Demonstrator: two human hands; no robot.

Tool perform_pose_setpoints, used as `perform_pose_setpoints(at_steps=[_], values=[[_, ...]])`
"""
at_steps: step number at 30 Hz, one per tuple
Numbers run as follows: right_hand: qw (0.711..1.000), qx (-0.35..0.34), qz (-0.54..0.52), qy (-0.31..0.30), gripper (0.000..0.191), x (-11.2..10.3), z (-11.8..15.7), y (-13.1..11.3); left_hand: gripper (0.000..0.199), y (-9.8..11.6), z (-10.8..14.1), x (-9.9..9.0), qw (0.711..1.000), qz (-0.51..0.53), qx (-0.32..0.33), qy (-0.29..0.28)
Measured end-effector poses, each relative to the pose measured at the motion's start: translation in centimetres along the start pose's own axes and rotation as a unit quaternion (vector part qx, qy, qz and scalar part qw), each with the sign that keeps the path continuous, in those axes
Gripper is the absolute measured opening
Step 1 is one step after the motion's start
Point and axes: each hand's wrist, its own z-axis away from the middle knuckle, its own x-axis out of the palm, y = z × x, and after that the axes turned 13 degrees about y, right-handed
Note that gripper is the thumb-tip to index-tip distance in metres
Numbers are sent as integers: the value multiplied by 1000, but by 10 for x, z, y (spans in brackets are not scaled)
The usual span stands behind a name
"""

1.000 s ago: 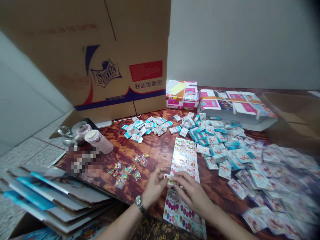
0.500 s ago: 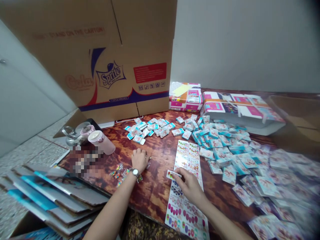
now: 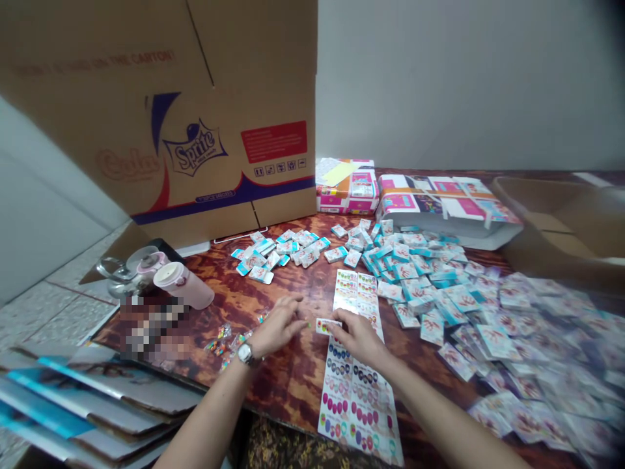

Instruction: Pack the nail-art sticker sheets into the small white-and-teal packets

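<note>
My right hand (image 3: 359, 339) pinches a small white card (image 3: 328, 326) with coloured nail shapes, above a long printed sheet (image 3: 354, 391) covered in rows of nail designs. To its left, my left hand (image 3: 279, 329), with a watch on the wrist, has its fingers bent towards the card; a tiny green spot shows at its fingertips, too small to name. Small bags of colourful pieces (image 3: 222, 335) lie beside the left wrist. Small white and blue boxes (image 3: 415, 267) are heaped beyond and right of the sheet, with a smaller group (image 3: 280, 251) beyond my left hand.
A large cardboard carton (image 3: 234, 130) stands at the back left. Wrapped packages (image 3: 439, 205) and an open box (image 3: 561, 228) are at the back right. A pink tumbler (image 3: 188, 286) is on the left, above stacked cardboard pieces (image 3: 107, 397). Plastic-wrapped packs (image 3: 547, 365) cover the right side.
My left hand has lifted from near the small bags and moved right, closer to the card. My right hand still holds the card. The view has shifted slightly to the right.
</note>
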Motion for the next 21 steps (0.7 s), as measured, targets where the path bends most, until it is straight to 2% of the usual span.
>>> perform_pose_setpoints(at_steps=[3,6,10,12,15,18,21], values=[[999,-8,-24,-35,19,-1,-4,-7,10,24,5,1,992,116,54,-10],[994,-8,-80,-68,16,-1,-2,-8,11,34,6,8,990,133,39,-14],[986,40,-127,-105,26,-2,3,-1,10,32,5,17,988,155,-10,-23],[980,55,-148,-118,29,-2,4,3,11,29,5,21,983,182,-20,-1],[976,64,-179,-107,25,-2,4,5,18,28,7,26,968,246,-48,27],[966,92,-211,-115,27,0,3,5,21,30,12,33,954,288,-83,-5],[958,112,-230,-129,30,0,3,6,22,28,13,38,963,249,-96,-20]])
